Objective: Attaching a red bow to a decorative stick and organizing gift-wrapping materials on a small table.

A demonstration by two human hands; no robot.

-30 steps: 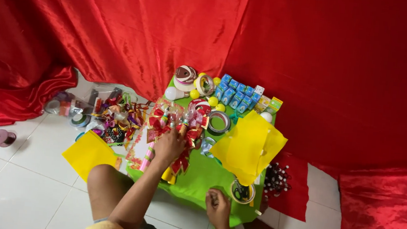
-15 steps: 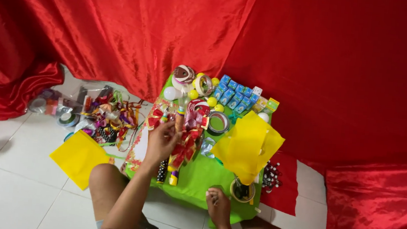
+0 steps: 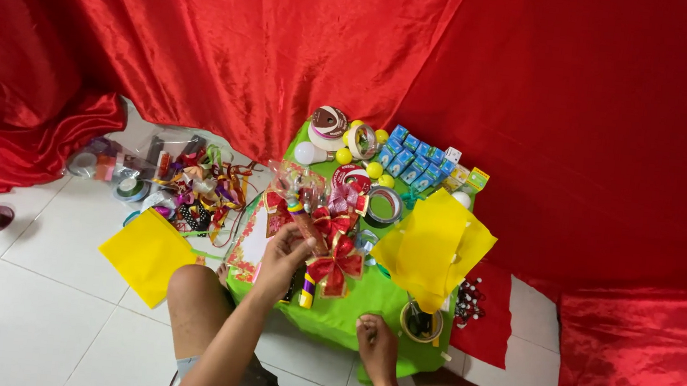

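One cup [image 3: 421, 322] holding dark sticks, beside right hand [image 3: 377, 345].

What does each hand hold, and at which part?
Left hand grips the ribbon-decorated bundle at its lower end. Right hand rests on the green table; holding cannot be told.

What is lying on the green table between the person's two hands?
In the head view, between the left hand and the right hand lies a red bow with a yellow-and-purple tube beside it, then bare green table.

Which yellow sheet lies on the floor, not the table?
The flat yellow sheet left of the person's knee lies on the tiles; the crumpled yellow sheet sits on the green table.
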